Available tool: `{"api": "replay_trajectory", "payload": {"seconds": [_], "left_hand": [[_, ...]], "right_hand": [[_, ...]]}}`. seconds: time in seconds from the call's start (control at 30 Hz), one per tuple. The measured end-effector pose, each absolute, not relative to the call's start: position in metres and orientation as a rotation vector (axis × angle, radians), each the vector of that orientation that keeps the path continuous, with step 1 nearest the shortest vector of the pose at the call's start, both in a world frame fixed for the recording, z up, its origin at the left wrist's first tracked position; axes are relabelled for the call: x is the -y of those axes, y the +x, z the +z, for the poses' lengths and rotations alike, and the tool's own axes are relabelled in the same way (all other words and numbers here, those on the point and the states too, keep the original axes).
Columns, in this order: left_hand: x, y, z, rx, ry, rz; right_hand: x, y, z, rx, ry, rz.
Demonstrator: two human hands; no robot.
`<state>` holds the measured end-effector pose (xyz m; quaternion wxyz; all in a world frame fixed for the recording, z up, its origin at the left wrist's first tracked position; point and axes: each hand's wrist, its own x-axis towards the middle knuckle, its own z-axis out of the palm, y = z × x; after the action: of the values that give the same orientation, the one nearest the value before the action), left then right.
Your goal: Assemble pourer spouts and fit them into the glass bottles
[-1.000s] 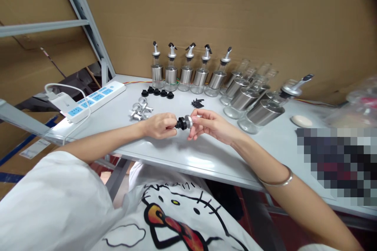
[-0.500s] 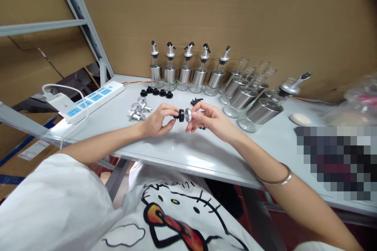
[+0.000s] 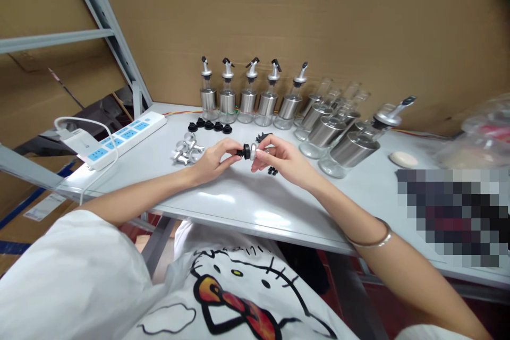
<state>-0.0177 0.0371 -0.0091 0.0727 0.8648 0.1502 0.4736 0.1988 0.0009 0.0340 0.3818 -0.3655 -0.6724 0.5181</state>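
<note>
At the centre of the frame, a black, ridged, rubber-like stopper [image 3: 246, 151] is pinched at its narrow end by the thumb and fingers of the left hand [image 3: 217, 159], which is nearly closed around it. Opposite, a silver, round, cap-like pourer piece [image 3: 253, 152] is gripped between the thumb and fingertips of the right hand [image 3: 285, 159], with the other fingers loosely curled. The two parts are held end to end above the grey tabletop [image 3: 247, 196]; whether they are seated in one another cannot be told. The step in hand is judged to be the joining of stopper and pourer piece. For the next move, it seems the rims would need to be lined up and pressed squarely together, the stopper being firmly backed by the left hand. Left of centre, loose silver ring-ended spout parts [image 3: 183, 157] are gathered, with five black flared stoppers [image 3: 209, 125] set out behind. Across the upper middle, five steel-sleeved glass bottles [image 3: 247, 101] are topped by silver pourers.
</note>
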Motion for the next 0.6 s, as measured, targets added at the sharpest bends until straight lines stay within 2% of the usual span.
{"api": "replay_trajectory", "payload": {"seconds": [0.3, 0.6], "left_hand": [[-0.035, -0.0177, -0.0068, -0.345, 2.623, 1.572], [-0.0367, -0.0213, -0.0043, -0.125, 2.833, 1.553]], "right_hand": [[0.0013, 0.1998, 0.0351, 1.841, -0.957, 1.216], [0.0054, 0.1942, 0.0295, 2.015, -0.971, 1.383]]}}
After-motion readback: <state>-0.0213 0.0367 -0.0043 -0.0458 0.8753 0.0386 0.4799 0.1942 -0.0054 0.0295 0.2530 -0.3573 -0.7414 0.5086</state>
